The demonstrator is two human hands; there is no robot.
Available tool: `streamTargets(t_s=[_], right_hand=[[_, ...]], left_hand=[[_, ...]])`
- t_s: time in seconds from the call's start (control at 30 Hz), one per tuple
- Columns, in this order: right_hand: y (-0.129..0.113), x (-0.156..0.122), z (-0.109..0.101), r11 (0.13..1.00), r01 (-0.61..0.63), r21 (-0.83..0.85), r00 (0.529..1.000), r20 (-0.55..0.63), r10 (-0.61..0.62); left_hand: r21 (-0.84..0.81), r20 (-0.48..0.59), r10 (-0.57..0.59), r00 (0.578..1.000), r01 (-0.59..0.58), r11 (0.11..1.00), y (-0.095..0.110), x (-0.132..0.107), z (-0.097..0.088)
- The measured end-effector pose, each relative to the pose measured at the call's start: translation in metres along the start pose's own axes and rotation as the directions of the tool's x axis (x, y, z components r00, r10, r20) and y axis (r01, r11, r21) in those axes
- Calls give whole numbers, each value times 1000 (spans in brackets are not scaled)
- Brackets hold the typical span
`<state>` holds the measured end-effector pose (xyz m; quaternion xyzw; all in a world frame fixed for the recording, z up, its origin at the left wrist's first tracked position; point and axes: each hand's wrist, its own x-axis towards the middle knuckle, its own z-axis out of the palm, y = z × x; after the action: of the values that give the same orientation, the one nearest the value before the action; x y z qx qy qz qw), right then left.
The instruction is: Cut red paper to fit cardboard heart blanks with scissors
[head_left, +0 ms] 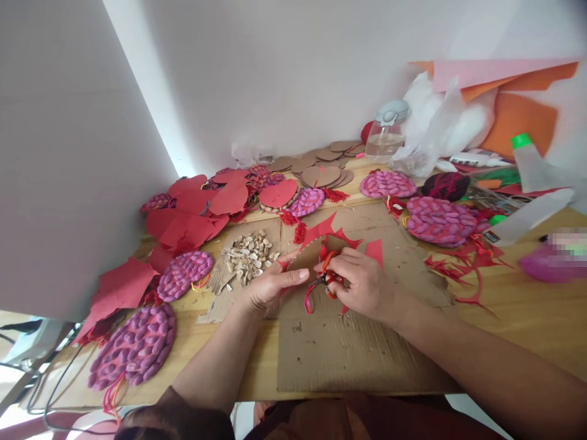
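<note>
My right hand (362, 282) is closed around small red-handled scissors (326, 276) over a brown cardboard sheet (348, 348). My left hand (271, 285) lies next to it, fingers pinched on a red paper piece (321, 235) that stands up between the hands. A thin red paper strip (308, 300) curls down from the scissors. What the thumb side of the left hand grips is partly hidden.
A pile of pale seeds (250, 252) lies left of the hands. Purple-pink seed-covered discs (136, 348) (439, 220), red paper shapes (195, 208), cardboard circles (323, 168), a clear bottle (384, 135), glue bottles (532, 165) and red scraps (463, 260) crowd the wooden table (527, 305).
</note>
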<state>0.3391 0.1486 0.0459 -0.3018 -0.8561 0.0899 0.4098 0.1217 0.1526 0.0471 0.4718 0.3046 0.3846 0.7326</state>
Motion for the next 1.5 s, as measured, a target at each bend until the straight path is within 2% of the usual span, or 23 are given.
streamTargets(t_s=[0.17,0.27,0.33,0.47,0.57,0.67,0.73,0.8,0.87,0.93,1.03,1.13,1.2,1.4,1.5], right_hand=[[3,0,3,996,46,-70,998,46,-43],[1,1,4,994,87,-70,994,77,-82],[1,1,5,992,100,-75,991,101,-92],[-2,-1,9,986,123,-111,977,185,-101],[-5,-1,11,988,117,-101,974,203,-95],[-6,0,12,993,101,-65,977,197,-87],[-6,-1,11,998,62,8,980,189,-62],[-5,-2,9,993,-35,116,986,165,15],[-3,-4,8,959,-190,210,976,150,160],[-2,-6,7,888,-358,289,933,154,326],[0,-6,7,735,-529,424,846,197,494],[1,-3,6,607,-600,521,784,233,576],[1,-1,6,551,-625,553,753,241,612],[2,1,8,480,-629,611,740,283,610],[1,1,10,488,-635,599,741,294,604]], left_hand=[[234,-29,6,1000,1,972,11,-1,-5],[210,-95,-13,995,33,977,12,-1,-3],[152,-179,17,984,11,988,9,2,5],[155,-399,149,905,-94,984,-3,8,23],[223,-471,207,858,-111,968,-11,12,27],[224,-527,221,821,-117,968,-17,15,25],[186,-579,227,783,-145,972,-16,17,22],[132,-636,255,728,-224,966,-11,19,18],[62,-685,289,669,-341,938,-4,21,13],[-20,-712,292,639,-434,901,4,23,7],[-146,-721,234,653,-473,869,12,24,2],[-208,-693,213,689,-474,856,13,23,4],[-235,-673,205,711,-468,852,12,21,8],[-274,-662,166,731,-441,855,9,17,19],[-293,-661,145,736,-431,853,7,17,24]])
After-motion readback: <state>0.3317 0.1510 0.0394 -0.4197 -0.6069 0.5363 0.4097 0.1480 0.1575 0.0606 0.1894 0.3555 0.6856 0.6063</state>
